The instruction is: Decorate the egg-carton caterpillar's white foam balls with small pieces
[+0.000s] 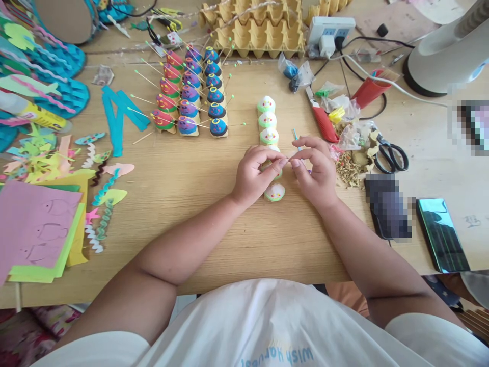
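My left hand (254, 173) is closed in a pinch, thumb against index finger, above the row of small white domes. Close to its fingertips, my right hand (316, 171) also pinches with thumb and index finger. Whatever lies between the fingertips is too small to make out. Under and behind my hands runs a line of white domes with green rims and little painted faces; the front dome (274, 192) shows fully, while others are partly covered by my left hand. A thin blue stick (295, 133) pokes out beyond my right fingers.
Painted egg-carton figures (188, 108) with pins stand in three columns, back left. Egg cartons (260, 28) and a power strip (330, 30) are behind. Scissors (391, 155), a red-handled cutter (324, 122) and phones (442, 234) lie right. Coloured paper (42, 224) covers the left.
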The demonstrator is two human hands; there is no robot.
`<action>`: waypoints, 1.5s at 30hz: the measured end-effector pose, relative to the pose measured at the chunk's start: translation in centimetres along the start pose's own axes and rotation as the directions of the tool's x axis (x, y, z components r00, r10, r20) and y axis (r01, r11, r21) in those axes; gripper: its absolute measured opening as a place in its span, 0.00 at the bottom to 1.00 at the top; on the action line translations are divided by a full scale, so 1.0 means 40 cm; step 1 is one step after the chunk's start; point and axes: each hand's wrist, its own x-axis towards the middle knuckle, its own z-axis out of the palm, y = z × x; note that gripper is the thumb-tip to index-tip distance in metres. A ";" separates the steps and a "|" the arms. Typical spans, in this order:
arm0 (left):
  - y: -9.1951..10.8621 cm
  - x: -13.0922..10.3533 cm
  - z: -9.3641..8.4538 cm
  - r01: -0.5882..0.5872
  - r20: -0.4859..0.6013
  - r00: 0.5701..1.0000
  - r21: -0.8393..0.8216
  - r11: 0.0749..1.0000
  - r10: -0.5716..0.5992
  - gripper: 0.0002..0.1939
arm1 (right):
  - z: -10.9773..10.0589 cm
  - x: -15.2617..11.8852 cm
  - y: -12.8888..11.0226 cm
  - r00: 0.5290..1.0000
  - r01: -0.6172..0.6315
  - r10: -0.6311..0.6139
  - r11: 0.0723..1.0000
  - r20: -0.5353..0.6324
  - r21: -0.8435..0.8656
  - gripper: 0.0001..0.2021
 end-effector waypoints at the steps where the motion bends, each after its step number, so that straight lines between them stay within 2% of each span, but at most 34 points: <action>1: 0.002 0.000 -0.001 0.007 0.002 1.000 0.001 1.000 -0.007 0.11 | 0.000 -0.001 0.001 1.000 -0.004 0.004 1.000 -0.003 0.002 0.14; 6: 0.015 0.003 -0.005 0.053 0.000 0.999 0.000 0.999 -0.053 0.17 | 0.000 -0.004 -0.003 0.997 -0.071 0.071 0.997 -0.032 -0.002 0.20; 9: 0.021 0.004 -0.007 0.057 0.036 0.998 0.034 0.998 -0.058 0.19 | 0.000 -0.005 -0.007 0.994 -0.106 0.105 0.994 -0.034 -0.011 0.22; 14: 0.019 0.002 -0.009 -0.035 0.144 0.989 0.096 0.995 0.021 0.19 | 0.001 -0.005 -0.004 0.994 -0.108 0.107 0.994 -0.035 -0.011 0.24; 16: 0.015 0.002 -0.007 -0.063 0.149 0.988 0.126 0.990 0.044 0.17 | 0.002 -0.006 -0.005 0.994 -0.108 0.107 0.994 -0.032 -0.021 0.24; 21: 0.005 0.001 -0.002 -0.082 0.080 0.994 0.130 0.988 0.072 0.12 | 0.001 -0.003 -0.016 0.996 -0.094 0.094 0.995 -0.009 -0.019 0.25; 24: 0.001 0.000 0.000 -0.054 0.021 0.998 0.099 0.994 0.053 0.11 | -0.001 0.001 -0.011 0.993 -0.101 0.100 0.995 -0.056 -0.020 0.24; 28: -0.010 0.000 0.002 0.082 -0.068 0.995 0.054 0.995 -0.078 0.15 | 0.002 -0.001 0.015 0.976 -0.205 0.187 0.960 -0.110 -0.193 0.17; 32: -0.025 0.001 0.008 0.154 -0.118 0.981 -0.024 0.988 -0.156 0.20 | 0.014 -0.015 0.026 0.956 -0.281 0.293 0.881 -0.027 -0.382 0.24; 37: -0.038 -0.001 0.014 0.224 -0.147 0.963 -0.024 0.974 -0.225 0.23 | 0.017 -0.020 0.013 0.935 -0.302 0.354 0.811 0.011 -0.501 0.23; 42: -0.041 -0.001 0.020 0.240 -0.171 0.953 -0.075 0.968 -0.249 0.24 | 0.004 -0.013 0.022 0.911 -0.333 0.409 0.795 0.042 -0.507 0.22; 45: -0.040 -0.001 0.020 0.230 -0.165 0.955 -0.107 0.967 -0.246 0.23 | -0.002 -0.009 0.032 0.936 -0.323 0.352 0.861 0.003 -0.394 0.21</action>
